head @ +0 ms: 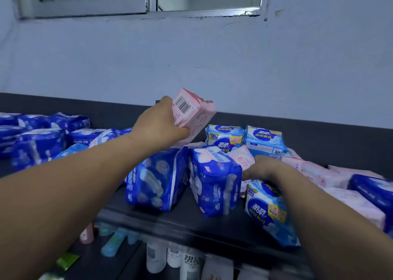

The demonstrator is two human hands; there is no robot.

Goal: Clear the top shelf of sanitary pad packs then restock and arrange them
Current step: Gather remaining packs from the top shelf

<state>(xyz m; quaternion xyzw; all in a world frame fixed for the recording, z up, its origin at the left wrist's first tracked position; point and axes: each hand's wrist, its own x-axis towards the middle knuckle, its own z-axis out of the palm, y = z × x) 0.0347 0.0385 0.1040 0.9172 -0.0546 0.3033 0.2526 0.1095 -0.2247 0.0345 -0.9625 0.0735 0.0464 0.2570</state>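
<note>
Bottles (187, 262) and tubes (112, 243) sit on the lower shelf, nearest the camera. Above them, on the dark top shelf (170, 218), a light blue pad pack (270, 211) lies under the right forearm. Just beyond it the right hand (263, 167) rests against a small pink pack (242, 158). Its fingers are hidden, so I cannot tell whether it holds anything. Left of that hand stand two dark blue packs (155, 184), side by side. Above and behind them the left hand (159, 124) grips a tilted pink pad pack (191, 111), barcode facing the camera. Right of this grip, upright light blue packs (263, 141) stand against the shelf's back. Well to its left lie scattered dark blue packs (38, 145).
</note>
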